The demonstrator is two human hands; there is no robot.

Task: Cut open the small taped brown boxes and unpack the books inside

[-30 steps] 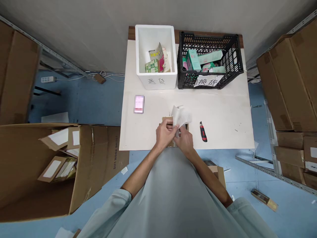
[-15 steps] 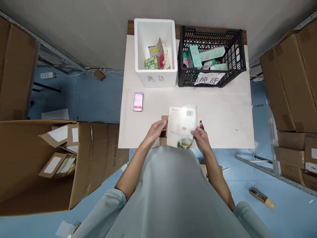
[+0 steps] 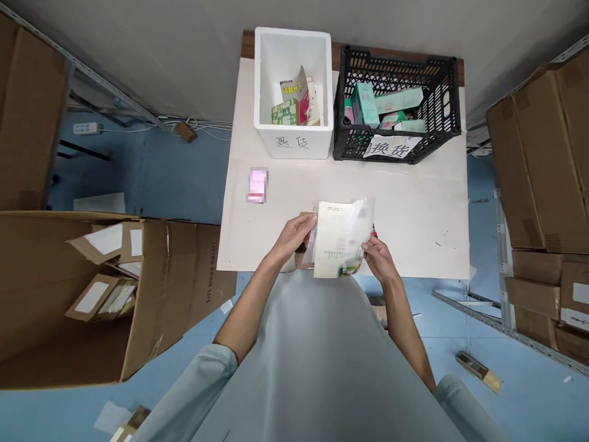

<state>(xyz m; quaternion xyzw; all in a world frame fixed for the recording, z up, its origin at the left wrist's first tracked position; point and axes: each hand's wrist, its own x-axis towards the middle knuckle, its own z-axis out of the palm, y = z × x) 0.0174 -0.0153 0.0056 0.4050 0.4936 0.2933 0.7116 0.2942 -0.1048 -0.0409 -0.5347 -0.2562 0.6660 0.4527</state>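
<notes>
In the head view, the person's left hand [image 3: 297, 236] has its fingertips closed on the translucent wrap [image 3: 364, 222] at the left edge of a pale book [image 3: 335, 239], while the right hand [image 3: 378, 255] pinches the same wrap at the right side, thumb and fingers together. The book is held between the two hands by the middle of the tabletop's front edge, its lower end reaching that edge; small print runs along its top, and a coloured patch shows near its lower right corner. A brown cardboard piece [image 3: 304, 261] lies partly hidden behind the book and left hand. Just beyond the right hand, a bit of a red and black cutter [image 3: 374, 231] peeks out. Toward the left edge of the tabletop [image 3: 418, 209] lies a pixelated pink phone [image 3: 257, 185]. At the back edge, left of the middle, stands a white foam box [image 3: 293, 130] containing printed booklets [image 3: 294, 98]; just beside it, toward the back right corner, a black crate [image 3: 350, 145] holds mint-green cartons [image 3: 365, 105]. Both containers bear handwritten characters, the crate's on a paper label [image 3: 392, 146].
</notes>
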